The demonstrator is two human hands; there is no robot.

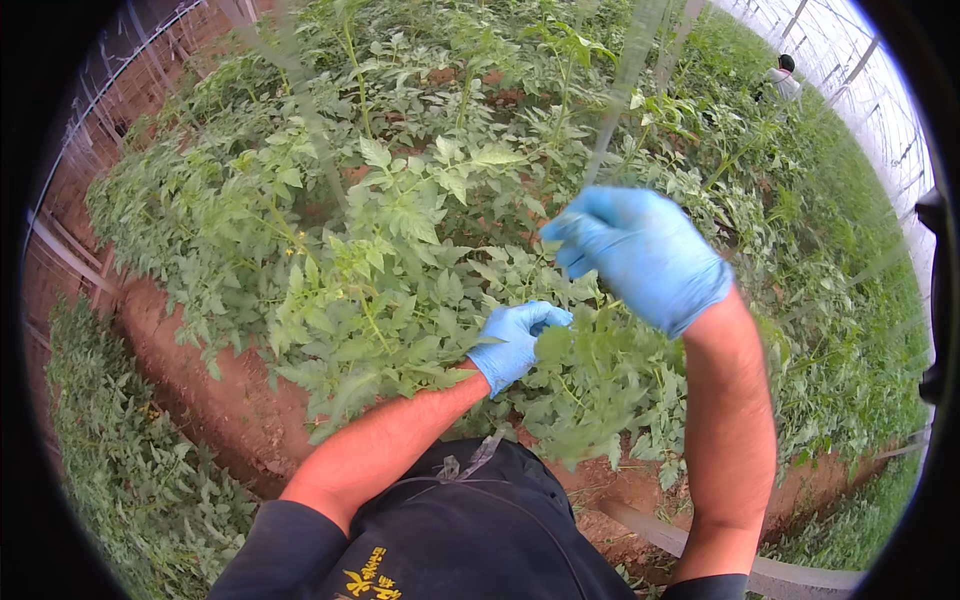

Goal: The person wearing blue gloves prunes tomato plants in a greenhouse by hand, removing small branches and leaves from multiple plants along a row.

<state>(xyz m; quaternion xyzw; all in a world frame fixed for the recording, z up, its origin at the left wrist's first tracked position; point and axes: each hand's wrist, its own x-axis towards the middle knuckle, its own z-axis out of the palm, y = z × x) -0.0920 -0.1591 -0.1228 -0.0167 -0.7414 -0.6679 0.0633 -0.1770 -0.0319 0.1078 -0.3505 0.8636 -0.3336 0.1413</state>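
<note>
My left hand point(516, 343), in a blue disposable glove, is low among the leaves of a tomato plant point(577, 375). Its fingers are bent, and foliage hides what lies between them. Above and to the right, my right hand point(637, 251), gloved alike, is raised with curled fingers and slightly blurred by motion. From overhead a translucent plastic strip point(611, 120) comes down to the right hand and seems to pass behind it towards my left fingertips. Whether either hand grips the strip or a stem is hidden.
Dense tomato plants point(405, 187) surround my hands, some with yellow flowers. Another blurred strip point(315, 127) hangs to the left. Bare soil point(225, 390) separates the rows. A pale bar point(675, 536) lies near me at lower right. Far off, a person point(784, 79) is among the plants.
</note>
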